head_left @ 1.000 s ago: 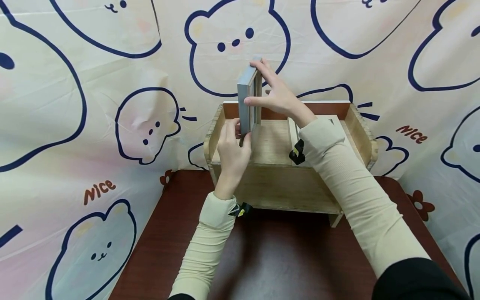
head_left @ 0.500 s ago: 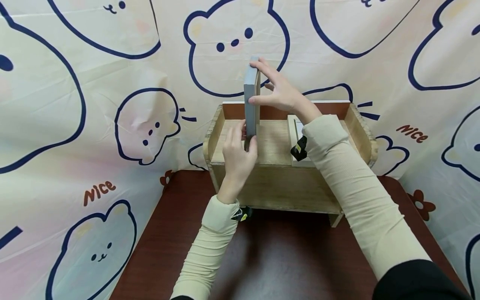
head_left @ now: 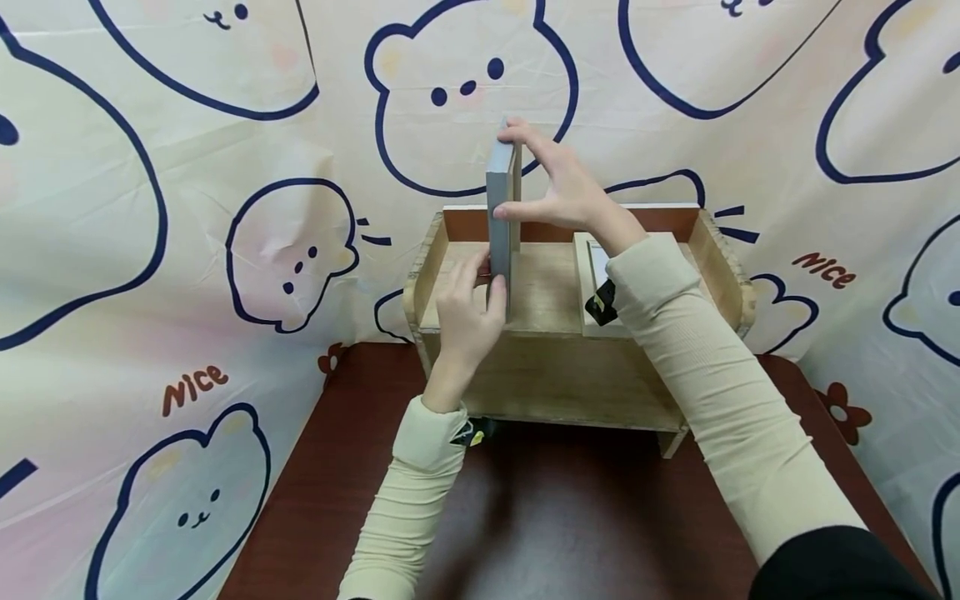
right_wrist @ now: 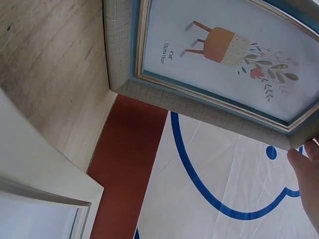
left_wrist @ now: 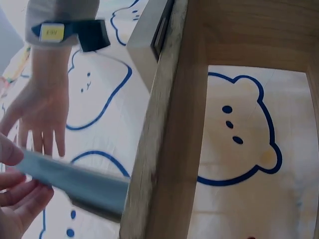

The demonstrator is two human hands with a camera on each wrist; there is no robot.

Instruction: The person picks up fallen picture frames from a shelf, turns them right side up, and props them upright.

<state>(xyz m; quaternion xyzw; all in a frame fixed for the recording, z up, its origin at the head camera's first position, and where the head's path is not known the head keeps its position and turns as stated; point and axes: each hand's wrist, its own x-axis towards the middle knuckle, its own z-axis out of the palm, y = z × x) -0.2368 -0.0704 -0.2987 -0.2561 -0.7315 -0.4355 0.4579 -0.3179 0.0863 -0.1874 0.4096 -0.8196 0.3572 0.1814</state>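
A blue-grey picture frame [head_left: 497, 240] stands upright, almost edge-on to the head view, over the top of a small wooden shelf [head_left: 543, 308]. My right hand [head_left: 566, 187] grips it, fingers on the top edge and thumb on the near edge. Lower down, my left hand [head_left: 468, 317] holds the near edge between thumb and fingers. In the right wrist view the picture frame [right_wrist: 199, 99] shows a print of a legged plant pot with flowers, its lower edge against the wooden board. The left wrist view has the picture frame [left_wrist: 79, 181] partly hidden behind the shelf's edge.
A white picture frame [head_left: 582, 279] rests on the shelf's right half, partly covered by my right forearm. The shelf has raised side panels [head_left: 423, 267] and a reddish-brown back strip [head_left: 660, 218]. It stands on a dark brown table [head_left: 555, 517] before a patterned cloth [head_left: 300, 150].
Both hands have carried the picture frame slightly right and turned it more edge-on. Its lower end now sits further down at the shelf top; my left hand then slid slightly down and left.
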